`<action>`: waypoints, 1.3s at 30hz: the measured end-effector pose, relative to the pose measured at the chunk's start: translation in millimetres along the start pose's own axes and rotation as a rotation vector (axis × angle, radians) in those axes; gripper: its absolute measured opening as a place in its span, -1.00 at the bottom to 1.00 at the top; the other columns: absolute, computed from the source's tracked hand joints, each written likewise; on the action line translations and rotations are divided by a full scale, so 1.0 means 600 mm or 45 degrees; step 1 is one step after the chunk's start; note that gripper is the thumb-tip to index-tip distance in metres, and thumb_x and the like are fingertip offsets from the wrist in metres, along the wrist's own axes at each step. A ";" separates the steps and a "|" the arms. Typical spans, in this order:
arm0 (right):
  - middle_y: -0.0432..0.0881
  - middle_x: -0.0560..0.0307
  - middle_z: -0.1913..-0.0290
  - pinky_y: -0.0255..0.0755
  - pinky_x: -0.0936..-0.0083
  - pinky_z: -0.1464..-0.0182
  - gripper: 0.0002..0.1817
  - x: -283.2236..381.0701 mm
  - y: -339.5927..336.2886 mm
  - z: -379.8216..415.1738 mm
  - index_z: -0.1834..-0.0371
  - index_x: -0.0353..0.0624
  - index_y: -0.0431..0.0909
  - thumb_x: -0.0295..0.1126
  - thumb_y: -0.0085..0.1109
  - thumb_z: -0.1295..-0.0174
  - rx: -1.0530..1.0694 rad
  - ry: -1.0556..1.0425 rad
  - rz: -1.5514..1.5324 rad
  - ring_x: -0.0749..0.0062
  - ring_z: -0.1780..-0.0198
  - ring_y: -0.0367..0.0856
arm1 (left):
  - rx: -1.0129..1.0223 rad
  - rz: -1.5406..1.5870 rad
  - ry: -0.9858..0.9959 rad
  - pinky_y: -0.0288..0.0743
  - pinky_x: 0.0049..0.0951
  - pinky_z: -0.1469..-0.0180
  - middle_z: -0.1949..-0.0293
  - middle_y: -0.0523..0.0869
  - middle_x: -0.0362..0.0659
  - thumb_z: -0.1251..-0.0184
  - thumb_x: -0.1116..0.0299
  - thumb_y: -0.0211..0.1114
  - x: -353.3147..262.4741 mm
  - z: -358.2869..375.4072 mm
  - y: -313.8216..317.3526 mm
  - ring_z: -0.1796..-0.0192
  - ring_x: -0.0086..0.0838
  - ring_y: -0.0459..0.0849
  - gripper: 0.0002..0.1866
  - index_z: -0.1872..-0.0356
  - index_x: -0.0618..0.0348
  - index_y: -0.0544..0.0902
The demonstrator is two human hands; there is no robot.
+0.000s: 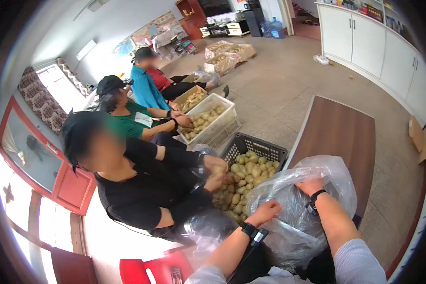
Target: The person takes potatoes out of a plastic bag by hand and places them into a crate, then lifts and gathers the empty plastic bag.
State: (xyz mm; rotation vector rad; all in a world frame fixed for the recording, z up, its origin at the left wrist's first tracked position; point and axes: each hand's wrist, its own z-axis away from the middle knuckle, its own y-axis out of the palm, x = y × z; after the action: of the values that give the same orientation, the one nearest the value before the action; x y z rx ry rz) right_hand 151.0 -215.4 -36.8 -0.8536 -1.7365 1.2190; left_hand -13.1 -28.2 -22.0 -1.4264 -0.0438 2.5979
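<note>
A large clear plastic bag point(296, 232) lies over my lap, its mouth spread wide. My right hand point(311, 186) is closed on the bag at its far rim, its fingertips partly hidden by the film. Over the near left side of the bag, my left hand point(265, 213) has its fingers curled in against the film. Just left of the bag stands a black crate point(280, 154) of potatoes point(253, 170). Across it, a person in black handles potatoes with both hands point(215, 175), which are blurred.
A brown wooden table point(336, 135) stands at my right. Beyond the black crate is a white crate point(229, 125) of potatoes, with more seated people. Lined boxes point(222, 61) stand farther off. A red stool point(142, 270) is at lower left, white cabinets point(350, 35) at back right.
</note>
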 end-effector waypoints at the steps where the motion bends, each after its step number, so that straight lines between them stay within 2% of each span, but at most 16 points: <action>1: 0.61 0.00 -0.10 0.34 0.10 -0.24 -0.46 -0.006 0.014 -0.002 -0.03 0.05 0.63 0.12 0.20 -0.05 0.147 0.072 -0.038 0.02 -0.16 0.52 | 0.002 0.017 0.001 0.46 -0.49 0.41 0.32 0.61 -0.25 -0.31 0.03 0.20 0.003 0.001 -0.001 0.33 -0.51 0.63 -0.63 0.12 0.14 0.57; 2: 0.51 0.00 -0.24 0.20 0.03 -0.33 -0.31 -0.014 0.028 0.001 -0.20 0.05 0.52 0.18 0.24 -0.03 0.199 0.120 -0.033 0.06 -0.30 0.40 | -0.001 0.016 -0.007 0.46 -0.49 0.42 0.31 0.62 -0.24 -0.31 0.03 0.20 0.003 0.000 -0.001 0.32 -0.51 0.64 -0.62 0.11 0.15 0.57; 10: 0.50 0.02 -0.25 0.16 0.00 -0.36 -0.34 0.022 -0.009 -0.002 -0.16 0.09 0.54 0.15 0.26 0.02 0.293 -0.030 -0.047 0.04 -0.28 0.41 | 0.001 -0.026 0.013 0.49 -0.50 0.38 0.26 0.64 -0.20 -0.32 0.04 0.21 -0.007 -0.001 0.002 0.29 -0.50 0.66 -0.62 0.10 0.16 0.58; 12: 0.51 0.01 -0.22 0.13 -0.07 -0.35 -0.35 0.028 0.011 0.006 -0.14 0.08 0.56 0.12 0.28 0.03 0.122 -0.100 -0.005 0.01 -0.29 0.38 | 0.002 -0.006 -0.075 0.51 -0.49 0.27 0.21 0.65 -0.23 -0.33 0.12 0.21 -0.016 0.005 0.002 0.20 -0.50 0.64 -0.64 0.04 0.18 0.58; 15: 0.51 -0.01 -0.22 0.10 -0.10 -0.36 -0.36 0.017 0.030 0.018 -0.13 0.07 0.57 0.11 0.28 0.03 0.053 -0.112 0.005 -0.02 -0.32 0.34 | 0.017 0.037 -0.075 0.50 -0.52 0.28 0.23 0.64 -0.23 -0.34 0.12 0.20 -0.006 0.000 0.000 0.24 -0.51 0.63 -0.65 0.05 0.18 0.58; 16: 0.50 -0.01 -0.23 0.05 -0.20 -0.35 -0.36 0.015 0.028 0.024 -0.12 0.07 0.57 0.11 0.29 0.04 0.103 -0.057 -0.002 0.01 -0.33 0.33 | 0.031 0.040 -0.077 0.50 -0.52 0.28 0.23 0.64 -0.23 -0.34 0.12 0.20 -0.005 0.003 0.001 0.24 -0.51 0.63 -0.65 0.05 0.18 0.58; 20: 0.49 -0.01 -0.24 0.02 -0.32 -0.31 -0.36 0.004 0.017 0.051 -0.14 0.10 0.56 0.11 0.29 0.04 0.099 -0.010 0.012 -0.05 -0.35 0.27 | 0.011 0.021 -0.066 0.49 -0.51 0.34 0.26 0.63 -0.24 -0.32 0.08 0.21 -0.008 0.000 -0.004 0.28 -0.52 0.63 -0.65 0.09 0.15 0.58; 22: 0.49 -0.04 -0.20 -0.01 -0.41 -0.29 -0.33 0.002 0.011 0.075 -0.18 0.12 0.52 0.11 0.30 0.05 0.101 -0.019 0.142 -0.12 -0.39 0.18 | -0.002 0.040 -0.060 0.48 -0.52 0.39 0.30 0.63 -0.25 -0.30 0.06 0.23 -0.002 -0.003 -0.003 0.30 -0.53 0.64 -0.65 0.12 0.13 0.59; 28: 0.46 -0.09 -0.14 -0.03 -0.38 -0.32 -0.27 -0.003 -0.012 0.122 -0.25 0.11 0.43 0.07 0.32 0.04 0.126 -0.029 0.132 -0.16 -0.45 0.04 | -0.009 0.024 -0.040 0.49 -0.49 0.39 0.27 0.64 -0.23 -0.28 0.06 0.21 0.007 -0.006 -0.007 0.30 -0.50 0.65 -0.64 0.13 0.15 0.59; 31: 0.46 -0.09 -0.11 0.09 -0.29 -0.26 -0.29 -0.001 -0.021 0.150 -0.17 0.07 0.49 0.02 0.37 0.13 0.016 -0.040 0.060 -0.25 -0.42 0.03 | -0.033 0.021 -0.056 0.49 -0.46 0.39 0.25 0.65 -0.20 -0.28 0.04 0.20 0.016 -0.009 -0.010 0.31 -0.48 0.66 -0.61 0.12 0.17 0.60; 35: 0.47 -0.10 -0.08 0.10 -0.27 -0.26 -0.28 -0.004 -0.027 0.194 -0.20 0.08 0.47 0.03 0.37 0.11 0.014 -0.057 0.068 -0.26 -0.42 0.02 | -0.040 -0.014 -0.038 0.50 -0.43 0.40 0.25 0.66 -0.18 -0.28 0.04 0.20 0.020 -0.007 -0.013 0.32 -0.46 0.66 -0.60 0.10 0.18 0.60; 39: 0.50 -0.07 -0.02 0.08 -0.22 -0.29 -0.32 -0.005 -0.036 0.236 -0.18 0.08 0.49 0.01 0.36 0.07 -0.029 -0.085 0.116 -0.23 -0.37 0.12 | -0.069 -0.050 -0.053 0.50 -0.42 0.43 0.30 0.67 -0.18 -0.27 0.04 0.21 0.035 -0.017 -0.011 0.37 -0.44 0.66 -0.61 0.14 0.19 0.61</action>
State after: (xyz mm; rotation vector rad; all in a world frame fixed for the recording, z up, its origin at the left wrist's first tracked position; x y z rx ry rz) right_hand 22.9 -279.6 -43.4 -0.9237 -1.7845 1.3029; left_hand -14.4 -18.6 -44.1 -1.3749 -0.1466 2.6132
